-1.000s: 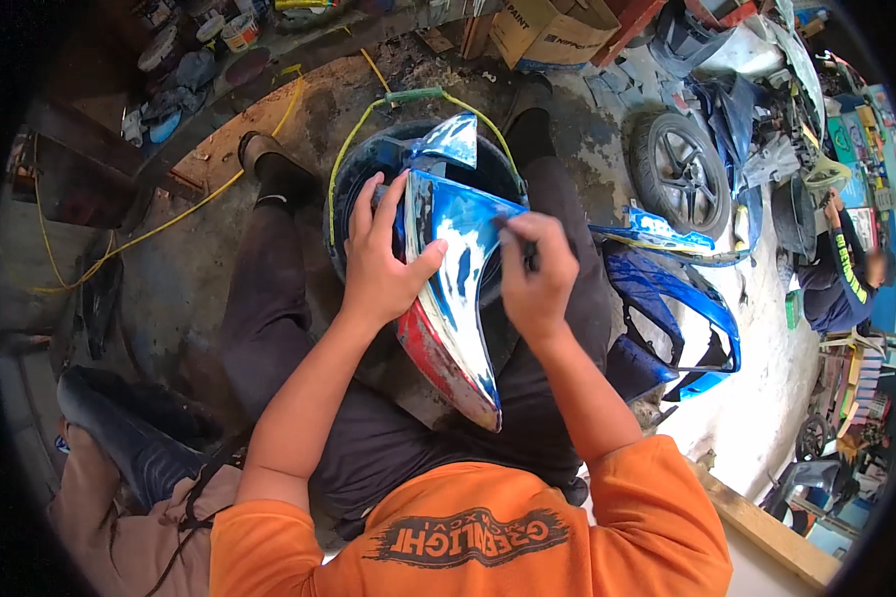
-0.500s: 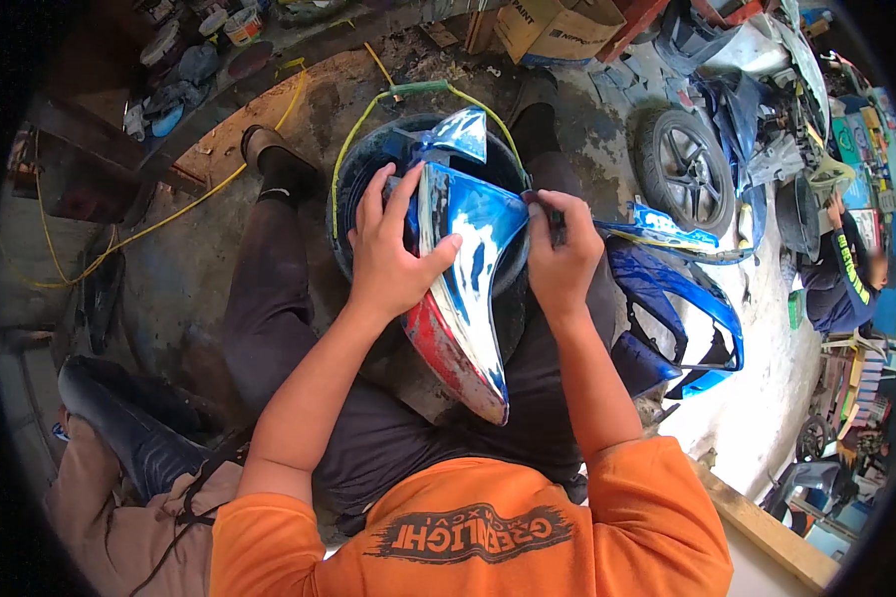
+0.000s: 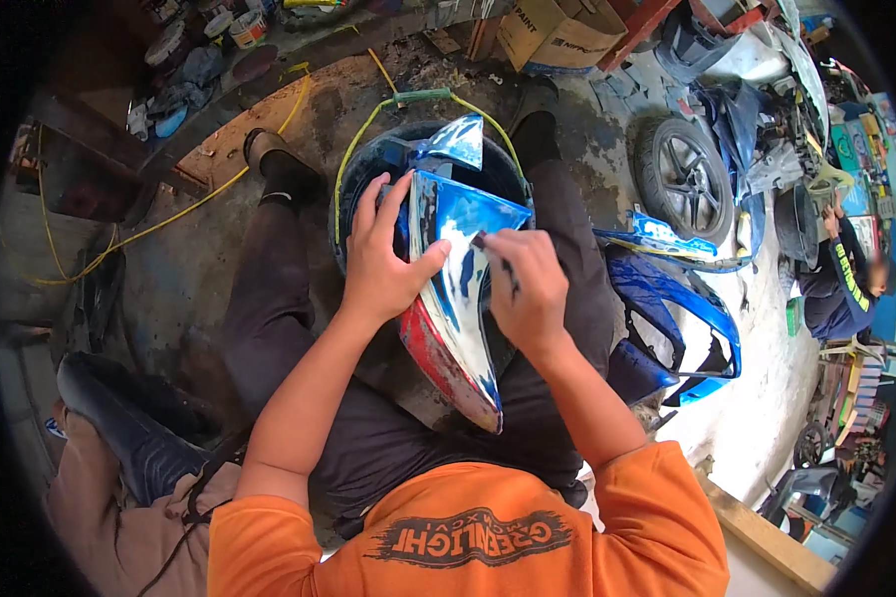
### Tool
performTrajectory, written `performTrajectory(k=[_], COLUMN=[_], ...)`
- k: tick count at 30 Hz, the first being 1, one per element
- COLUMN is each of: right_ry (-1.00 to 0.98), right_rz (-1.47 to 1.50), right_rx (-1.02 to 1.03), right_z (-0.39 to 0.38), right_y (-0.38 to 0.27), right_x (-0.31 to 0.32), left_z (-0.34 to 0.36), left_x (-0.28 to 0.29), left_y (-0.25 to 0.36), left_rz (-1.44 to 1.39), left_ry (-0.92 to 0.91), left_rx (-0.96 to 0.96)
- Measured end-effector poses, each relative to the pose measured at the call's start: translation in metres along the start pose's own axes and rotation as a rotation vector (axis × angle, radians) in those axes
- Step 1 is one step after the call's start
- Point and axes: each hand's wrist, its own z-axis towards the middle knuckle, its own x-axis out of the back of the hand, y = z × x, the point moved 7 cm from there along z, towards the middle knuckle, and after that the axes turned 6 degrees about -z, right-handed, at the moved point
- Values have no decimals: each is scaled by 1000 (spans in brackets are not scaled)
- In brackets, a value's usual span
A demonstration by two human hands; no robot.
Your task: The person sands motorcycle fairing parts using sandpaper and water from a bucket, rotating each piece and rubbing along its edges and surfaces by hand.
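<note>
Jutting over the near rim of a black bucket (image 3: 359, 165), across whose mouth a smaller blue-and-white panel (image 3: 458, 143) is seen, a tapered fairing (image 3: 476, 211) is gripped by the left hand (image 3: 384, 257), fingers spread. A dark pad (image 3: 480, 240) is pinched by the right hand (image 3: 530, 286), moved inward since earlier from the fairing's upper-right corner.

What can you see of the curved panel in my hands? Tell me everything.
The curved panel looks like painted plastic, wide at its far end, tapering to a near tip. It's glossy blue with pale, worn-looking patches; a scuffed red strip edges its lower left. The wide end is over the bucket. The left hand grips its left edge, thumb on the face; the right hand holds a small dark pad to its surface.
</note>
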Motion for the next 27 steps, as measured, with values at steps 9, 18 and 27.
performTrajectory(k=[9,18,27], right_ry=[25,-46,57], right_rz=[35,27,-1], right_rx=[27,39,38], right_z=[-9,-1,-8], right_y=[-12,-12,-8], right_x=[-4,-2,-5], left_z=[1,-1,0], left_x=[0,-1,0], left_y=[-1,1,-1], left_rz=[4,45,24], left_ry=[-9,14,2], left_rx=[-2,-34,7])
